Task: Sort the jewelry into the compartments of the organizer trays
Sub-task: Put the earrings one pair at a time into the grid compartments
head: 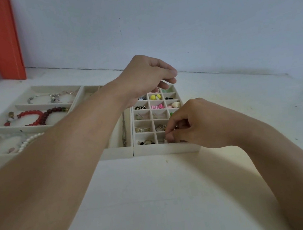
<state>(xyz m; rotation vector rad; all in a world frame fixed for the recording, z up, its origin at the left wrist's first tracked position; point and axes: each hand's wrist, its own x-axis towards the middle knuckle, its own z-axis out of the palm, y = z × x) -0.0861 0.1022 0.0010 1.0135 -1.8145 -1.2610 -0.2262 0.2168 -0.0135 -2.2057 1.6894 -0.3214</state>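
White trays sit near the counter's [155, 190] back edge. In the small-box tray [167, 149], the right hand [195, 125] reaches into a front box, its fingers [170, 136] pinching a tiny earring [165, 141]. Above the tray's far end, the left hand [148, 77] hangs with curled fingers; I cannot tell if it holds anything. Red beads [37, 116] lie in the left tray [23, 127].

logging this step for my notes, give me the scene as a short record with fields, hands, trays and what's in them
left hand: left hand raised over the far end of the grid tray, fingers curled; whether it holds anything cannot be told
right hand: right hand at the near row of the grid tray, fingertips pinching a small pale piece
grid tray contents: yellow earrings, pink earrings, other small pieces
left tray: bracelet tray with red bead bracelet, pearl bracelet
surface: white table
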